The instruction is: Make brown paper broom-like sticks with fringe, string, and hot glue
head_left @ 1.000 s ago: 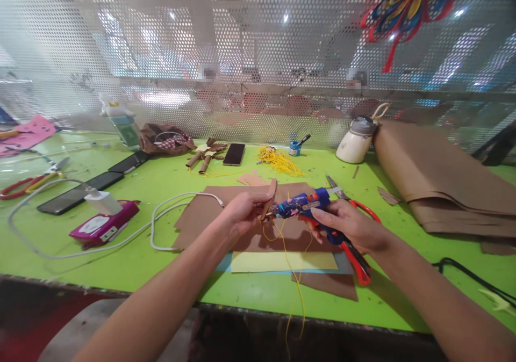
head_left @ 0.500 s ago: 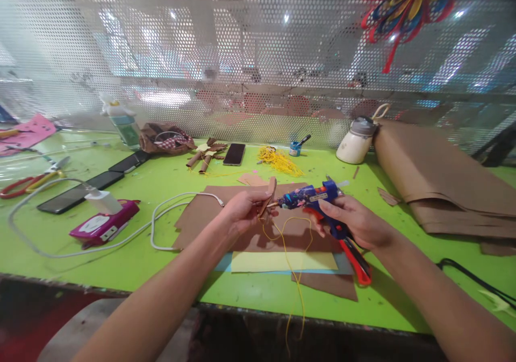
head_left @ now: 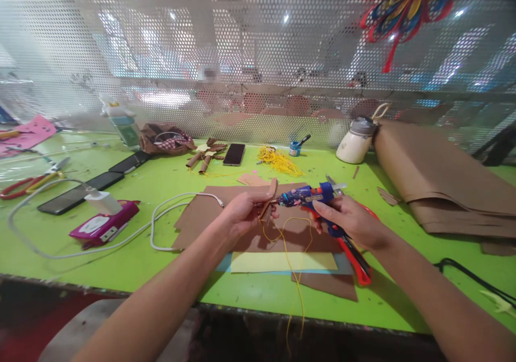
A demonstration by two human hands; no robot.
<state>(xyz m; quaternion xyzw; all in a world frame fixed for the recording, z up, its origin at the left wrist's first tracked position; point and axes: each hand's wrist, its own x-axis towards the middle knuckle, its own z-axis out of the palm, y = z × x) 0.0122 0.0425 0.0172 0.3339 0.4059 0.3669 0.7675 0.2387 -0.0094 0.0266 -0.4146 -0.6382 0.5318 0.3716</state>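
Note:
My left hand [head_left: 243, 212] pinches a small brown cardboard piece [head_left: 270, 196] held upright above the table. From it a yellow string [head_left: 296, 268] loops down and hangs over the table's front edge. My right hand [head_left: 352, 222] grips a blue glue gun [head_left: 310, 195] by its handle, with the nozzle touching the cardboard piece. Under both hands lie brown paper sheets [head_left: 209, 211] and a yellow strip [head_left: 282, 261] on the green table [head_left: 161, 265].
Red-handled scissors [head_left: 357, 257] lie under my right wrist. A white cable [head_left: 161, 222], a pink box [head_left: 102, 225], phones [head_left: 80, 190] and other scissors [head_left: 32, 179] are to the left. A brown paper roll [head_left: 435, 174] and white jug [head_left: 357, 139] stand right. A perforated metal screen [head_left: 242, 66] backs the table.
The glue gun drew back to the right and rose slightly, then moved left again onto the cardboard piece. The string's loop has widened. My left hand has barely moved.

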